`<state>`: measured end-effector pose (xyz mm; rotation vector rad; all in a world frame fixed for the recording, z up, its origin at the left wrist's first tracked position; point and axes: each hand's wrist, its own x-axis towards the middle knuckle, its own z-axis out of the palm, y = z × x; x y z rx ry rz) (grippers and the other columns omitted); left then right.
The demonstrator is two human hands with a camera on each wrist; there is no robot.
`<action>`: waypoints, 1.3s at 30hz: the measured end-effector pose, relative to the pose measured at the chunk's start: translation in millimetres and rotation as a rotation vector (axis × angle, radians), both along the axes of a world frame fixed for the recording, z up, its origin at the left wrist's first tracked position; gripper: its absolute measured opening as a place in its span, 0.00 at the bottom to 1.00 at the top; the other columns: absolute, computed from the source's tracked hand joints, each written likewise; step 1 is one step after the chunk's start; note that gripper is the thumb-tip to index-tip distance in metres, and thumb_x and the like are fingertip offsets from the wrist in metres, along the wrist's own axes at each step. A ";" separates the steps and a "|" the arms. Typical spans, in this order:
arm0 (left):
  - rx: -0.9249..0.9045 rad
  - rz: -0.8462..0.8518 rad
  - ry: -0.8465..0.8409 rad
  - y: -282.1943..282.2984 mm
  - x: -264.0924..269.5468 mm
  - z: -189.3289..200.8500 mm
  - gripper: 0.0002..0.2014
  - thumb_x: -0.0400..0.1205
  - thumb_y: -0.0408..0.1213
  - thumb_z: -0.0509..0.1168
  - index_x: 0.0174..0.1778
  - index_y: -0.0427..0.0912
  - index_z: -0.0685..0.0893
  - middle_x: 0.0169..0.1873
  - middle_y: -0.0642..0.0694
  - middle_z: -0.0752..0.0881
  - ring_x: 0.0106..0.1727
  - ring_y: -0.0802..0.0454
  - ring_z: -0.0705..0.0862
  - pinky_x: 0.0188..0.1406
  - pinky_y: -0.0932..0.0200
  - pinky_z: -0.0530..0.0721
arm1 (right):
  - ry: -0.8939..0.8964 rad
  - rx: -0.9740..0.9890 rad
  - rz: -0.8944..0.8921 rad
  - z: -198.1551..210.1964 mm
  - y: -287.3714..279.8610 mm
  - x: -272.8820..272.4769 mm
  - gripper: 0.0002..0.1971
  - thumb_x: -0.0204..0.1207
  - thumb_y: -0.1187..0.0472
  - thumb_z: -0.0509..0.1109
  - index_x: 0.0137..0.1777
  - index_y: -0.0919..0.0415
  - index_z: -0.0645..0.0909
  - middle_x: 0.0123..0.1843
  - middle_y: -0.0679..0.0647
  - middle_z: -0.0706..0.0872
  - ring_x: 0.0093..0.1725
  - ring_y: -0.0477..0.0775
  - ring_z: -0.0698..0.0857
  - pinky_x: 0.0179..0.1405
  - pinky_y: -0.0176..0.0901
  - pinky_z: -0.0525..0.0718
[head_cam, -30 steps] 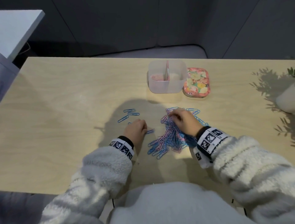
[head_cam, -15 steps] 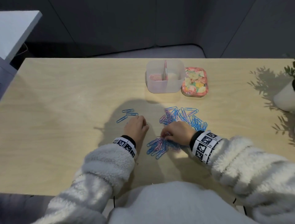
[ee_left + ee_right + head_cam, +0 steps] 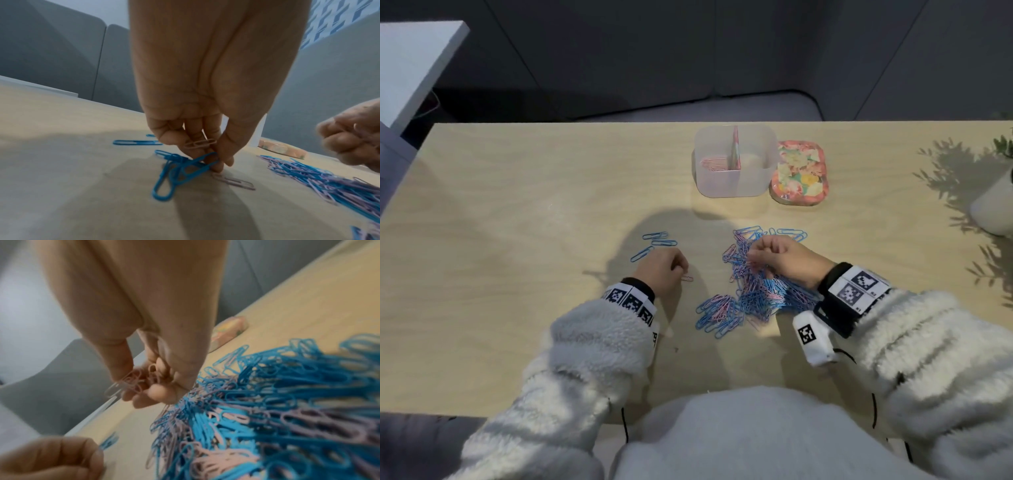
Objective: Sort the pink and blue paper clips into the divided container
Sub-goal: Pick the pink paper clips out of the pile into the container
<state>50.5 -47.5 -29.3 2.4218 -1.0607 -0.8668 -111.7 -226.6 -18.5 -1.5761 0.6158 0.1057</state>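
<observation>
A mixed pile of pink and blue paper clips (image 3: 753, 287) lies on the table in front of me. My right hand (image 3: 756, 255) hovers over its far part, fingers curled round a bunch of pink clips (image 3: 133, 382). My left hand (image 3: 678, 270) sits left of the pile, pinching a few blue clips (image 3: 180, 168) against the table, with one pink clip (image 3: 200, 143) held in its fingers. Another pink clip (image 3: 234, 181) lies just beside it. The translucent divided container (image 3: 732, 185) stands at the back, with pink clips (image 3: 714, 162) in its left compartment.
A floral lid (image 3: 799, 178) lies right of the container. A few loose blue clips (image 3: 654, 243) rest ahead of my left hand. A white pot with a plant (image 3: 996, 202) stands at the right edge of the table.
My right hand went from the near side of the pile to its far side, carrying pink clips. My left hand stayed in place.
</observation>
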 end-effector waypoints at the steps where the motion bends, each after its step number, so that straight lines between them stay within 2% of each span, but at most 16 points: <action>1: -0.004 -0.002 0.004 0.9 0.8 1.0 0.10 0.76 0.26 0.59 0.45 0.36 0.84 0.48 0.40 0.88 0.51 0.43 0.83 0.50 0.55 0.78 | -0.010 0.093 -0.057 1.5 0.9 0.5 0.09 0.80 0.70 0.62 0.38 0.61 0.76 0.24 0.48 0.84 0.20 0.41 0.79 0.16 0.28 0.71; 4: -0.025 -0.005 -0.007 3.1 1.4 0.2 0.10 0.76 0.26 0.58 0.45 0.37 0.84 0.48 0.40 0.88 0.51 0.44 0.84 0.49 0.55 0.78 | 0.025 0.292 -0.205 4.0 4.9 4.6 0.11 0.81 0.73 0.57 0.41 0.61 0.77 0.27 0.52 0.81 0.20 0.42 0.82 0.15 0.30 0.74; 7: -0.030 -0.057 -0.127 5.0 -1.2 -3.4 0.06 0.79 0.34 0.61 0.47 0.40 0.83 0.48 0.43 0.86 0.52 0.44 0.82 0.50 0.53 0.78 | 0.146 0.382 -0.251 6.2 11.8 9.6 0.14 0.82 0.64 0.57 0.34 0.59 0.76 0.26 0.53 0.73 0.16 0.45 0.73 0.17 0.34 0.71; 9: 0.032 -0.188 -0.288 5.3 -3.5 -6.2 0.09 0.80 0.44 0.64 0.49 0.43 0.81 0.49 0.45 0.83 0.54 0.45 0.79 0.54 0.51 0.76 | 0.169 0.208 -0.165 5.9 19.5 10.6 0.18 0.81 0.57 0.62 0.29 0.58 0.70 0.21 0.50 0.67 0.13 0.43 0.66 0.15 0.32 0.65; 12: 0.094 -0.299 -0.401 4.3 -5.4 -8.6 0.11 0.79 0.48 0.64 0.51 0.45 0.82 0.53 0.46 0.81 0.59 0.44 0.75 0.59 0.52 0.72 | 0.081 -0.370 0.137 0.6 34.3 11.3 0.18 0.75 0.57 0.72 0.26 0.57 0.71 0.21 0.45 0.69 0.17 0.38 0.70 0.23 0.30 0.67; 13: 0.094 -0.299 -0.397 4.0 -5.3 -8.9 0.11 0.79 0.48 0.64 0.50 0.45 0.82 0.54 0.46 0.81 0.59 0.44 0.75 0.60 0.52 0.71 | 0.072 -0.470 0.224 -2.1 38.7 12.6 0.15 0.72 0.56 0.74 0.27 0.56 0.74 0.23 0.44 0.72 0.21 0.37 0.72 0.26 0.32 0.67; 17: 0.066 -0.247 -0.300 2.6 -5.6 -8.3 0.10 0.79 0.43 0.64 0.49 0.41 0.82 0.52 0.43 0.82 0.58 0.43 0.75 0.59 0.50 0.73 | 0.195 -0.697 0.414 -11.3 50.8 16.6 0.07 0.70 0.52 0.74 0.41 0.55 0.82 0.38 0.46 0.79 0.40 0.47 0.76 0.40 0.41 0.72; 20: -0.069 -0.163 -0.240 1.0 -6.0 -6.3 0.06 0.79 0.37 0.65 0.44 0.38 0.82 0.48 0.41 0.84 0.55 0.42 0.77 0.54 0.51 0.74 | 0.237 -0.753 0.454 -14.9 51.4 18.3 0.06 0.72 0.54 0.72 0.44 0.56 0.83 0.45 0.48 0.85 0.47 0.50 0.81 0.43 0.40 0.72; 22: -0.122 -0.132 -0.222 1.7 -6.0 -6.3 0.05 0.80 0.36 0.64 0.44 0.37 0.82 0.48 0.42 0.84 0.54 0.44 0.77 0.53 0.53 0.73 | 0.228 -0.728 0.455 -14.7 46.4 17.8 0.06 0.74 0.57 0.70 0.44 0.60 0.83 0.47 0.52 0.87 0.47 0.52 0.82 0.43 0.39 0.73; 24: -0.194 -0.099 -0.207 2.3 -5.6 -6.7 0.05 0.81 0.36 0.64 0.45 0.37 0.81 0.48 0.43 0.83 0.53 0.45 0.77 0.52 0.56 0.71 | 0.208 -0.668 0.472 -11.4 40.8 16.5 0.08 0.76 0.60 0.69 0.44 0.65 0.83 0.42 0.54 0.86 0.40 0.50 0.80 0.36 0.35 0.72; 27: -0.298 -0.013 -0.182 -1.0 -6.5 -1.1 0.06 0.81 0.36 0.63 0.45 0.38 0.81 0.44 0.46 0.82 0.46 0.51 0.75 0.47 0.61 0.68 | 0.150 -0.440 0.351 4.2 27.7 20.2 0.07 0.77 0.63 0.66 0.39 0.65 0.80 0.32 0.50 0.79 0.29 0.44 0.75 0.28 0.29 0.71; 31: -0.315 0.108 0.087 -3.0 -11.3 5.9 0.01 0.80 0.33 0.64 0.43 0.42 0.80 0.37 0.48 0.83 0.40 0.48 0.81 0.42 0.57 0.77 | 0.105 -0.190 0.139 42.3 -4.5 41.9 0.13 0.82 0.61 0.61 0.34 0.58 0.73 0.25 0.49 0.71 0.20 0.45 0.68 0.19 0.34 0.69; 34: -0.268 0.163 0.217 -2.9 -16.7 8.4 0.07 0.83 0.31 0.59 0.53 0.41 0.81 0.43 0.46 0.84 0.48 0.49 0.85 0.51 0.55 0.81 | 0.045 -0.248 0.002 61.1 -30.2 75.3 0.16 0.80 0.66 0.58 0.29 0.59 0.70 0.24 0.54 0.70 0.15 0.42 0.67 0.16 0.34 0.67; 36: -0.184 0.187 0.288 -2.8 -19.7 8.4 0.12 0.85 0.30 0.53 0.58 0.37 0.80 0.47 0.46 0.83 0.47 0.55 0.81 0.43 0.61 0.78 | 0.020 -0.301 -0.114 67.0 -43.9 99.0 0.17 0.77 0.70 0.59 0.26 0.61 0.70 0.22 0.57 0.71 0.14 0.43 0.68 0.16 0.34 0.67; 38: -0.132 0.199 0.385 -1.7 -24.5 8.2 0.13 0.84 0.29 0.51 0.54 0.36 0.81 0.46 0.42 0.84 0.42 0.53 0.79 0.34 0.63 0.73 | 0.021 -0.332 -0.186 69.6 -54.9 121.2 0.17 0.76 0.72 0.61 0.25 0.61 0.70 0.16 0.52 0.74 0.13 0.42 0.71 0.14 0.31 0.68; 39: -0.122 0.189 0.403 -1.0 -27.1 6.9 0.13 0.84 0.30 0.51 0.50 0.38 0.81 0.44 0.41 0.85 0.42 0.50 0.80 0.35 0.62 0.73 | 0.025 -0.351 -0.194 69.5 -59.3 130.9 0.17 0.75 0.73 0.62 0.25 0.61 0.71 0.15 0.50 0.74 0.13 0.41 0.72 0.12 0.29 0.68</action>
